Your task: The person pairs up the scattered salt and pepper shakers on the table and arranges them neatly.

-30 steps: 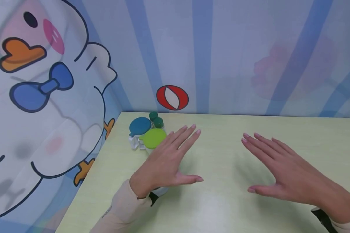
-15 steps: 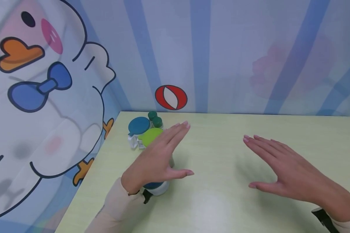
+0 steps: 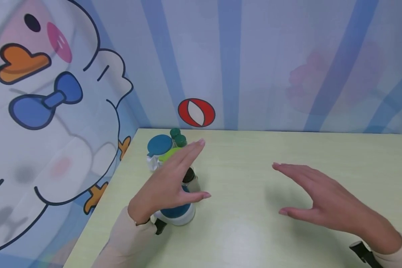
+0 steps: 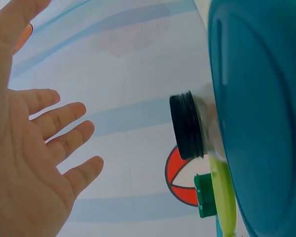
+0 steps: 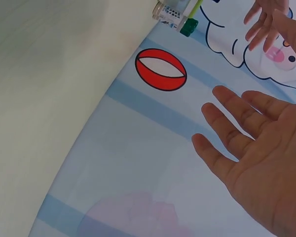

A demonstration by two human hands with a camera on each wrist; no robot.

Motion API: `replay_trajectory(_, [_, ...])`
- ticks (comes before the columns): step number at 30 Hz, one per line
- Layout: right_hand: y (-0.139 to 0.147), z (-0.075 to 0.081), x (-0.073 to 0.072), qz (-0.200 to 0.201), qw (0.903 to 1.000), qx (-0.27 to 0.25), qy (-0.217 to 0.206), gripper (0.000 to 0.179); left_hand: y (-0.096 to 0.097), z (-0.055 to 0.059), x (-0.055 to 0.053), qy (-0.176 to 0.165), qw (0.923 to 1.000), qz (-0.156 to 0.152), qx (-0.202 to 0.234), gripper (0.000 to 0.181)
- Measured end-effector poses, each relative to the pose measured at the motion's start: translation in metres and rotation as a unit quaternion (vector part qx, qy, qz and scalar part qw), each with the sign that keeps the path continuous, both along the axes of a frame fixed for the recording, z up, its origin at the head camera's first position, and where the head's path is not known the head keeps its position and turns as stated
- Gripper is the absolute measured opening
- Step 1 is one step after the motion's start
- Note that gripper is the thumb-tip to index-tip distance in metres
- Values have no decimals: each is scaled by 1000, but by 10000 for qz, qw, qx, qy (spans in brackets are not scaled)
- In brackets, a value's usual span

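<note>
My left hand (image 3: 164, 180) hovers above a group of lidded containers, fingers extended and thumb apart, holding nothing. Partly beneath it stands a white container with a blue lid (image 3: 175, 213); that lid (image 4: 256, 113) fills the right side of the left wrist view. Just behind is a clear jar with a black cap (image 3: 189, 175). A container with a lime-green lid (image 3: 170, 153) is half hidden by the fingers. Over the table at right, my right hand (image 3: 335, 203) is held up with straight fingers and thumb spread; its palm (image 5: 266, 173) shows bare in the right wrist view.
At the back left of the pale table (image 3: 241, 163) stand another blue-lidded container (image 3: 159, 144) and two small green-capped bottles (image 3: 180, 140). A blue wall (image 3: 264, 67) with a printed red-and-white ball (image 3: 196, 112) rises behind; a printed duck wall (image 3: 70, 149) borders the left.
My left hand has shifted left and slightly toward me, uncovering the near blue lid and the black-capped jar. The right hand's fingers have dipped and drawn closer together.
</note>
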State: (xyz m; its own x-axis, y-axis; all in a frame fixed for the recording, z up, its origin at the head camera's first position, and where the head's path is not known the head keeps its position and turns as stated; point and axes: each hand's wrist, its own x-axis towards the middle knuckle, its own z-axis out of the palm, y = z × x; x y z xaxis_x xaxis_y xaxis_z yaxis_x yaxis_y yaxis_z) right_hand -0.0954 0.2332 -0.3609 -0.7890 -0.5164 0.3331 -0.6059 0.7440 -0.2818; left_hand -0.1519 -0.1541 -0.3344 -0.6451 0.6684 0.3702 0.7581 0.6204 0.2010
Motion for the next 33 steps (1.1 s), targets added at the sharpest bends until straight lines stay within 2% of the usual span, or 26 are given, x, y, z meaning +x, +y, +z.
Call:
replay_trajectory(5, [-5,-3,-2,91,9999,-48,17,93,-7,-1,1,-139,9998,153,-8,115])
replay_trajectory(13, [-15,-3,-7,307,9984,-369,-296,82,-18,-6,4,-205,9996,200,65,113])
replay_trajectory(22, [-29,-5,-22,585,9921,-903,-647,72,-33,-11,14,-913,9938,570,293,108])
replay_trajectory(33, [-48,-13,-44,1269,9775,-1569,-617,75,-47,-19,19,-1305,9881,712,405,110])
